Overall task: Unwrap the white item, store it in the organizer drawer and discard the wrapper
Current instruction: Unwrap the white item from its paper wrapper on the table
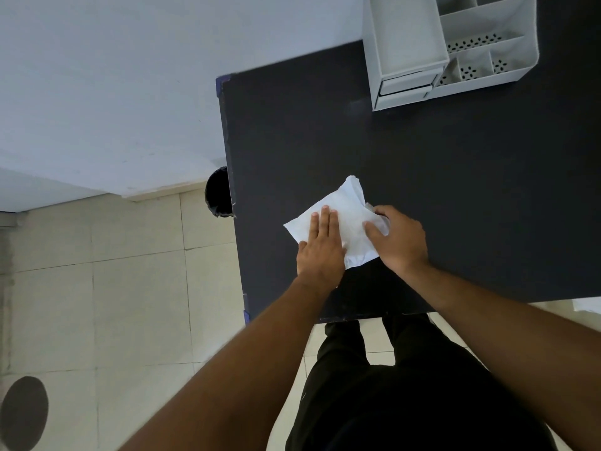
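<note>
The white item [348, 222] is what I am working on, but I will take the scene from the big things down. The black table [422, 174] fills most of my view. At its far right corner stands the white organizer [419, 70], its drawer fronts apparently shut, well apart from my hands. Just past the table's left edge a dark bin [218, 193] shows on the floor.

The white item lies flat near the front edge, between my hands and partly under them. It looks like a soft, thin, slightly crinkled packet, roughly square, one corner lifted and pointing away from me. Whether I am seeing wrapper or contents I cannot tell.

My left hand [320, 252] lies flat with fingers straight, pressing the packet down rather than gripping it. My right hand [398, 237] is curled at the packet's right edge, thumb and fingers pinched on what seems to be a translucent flap.

Risks, as I judge them: a hard pull could tear the flap off short, leaving the packet sealed; too little pressure from the left and the packet slides; and the drawer needs opening, which takes a free hand.
</note>
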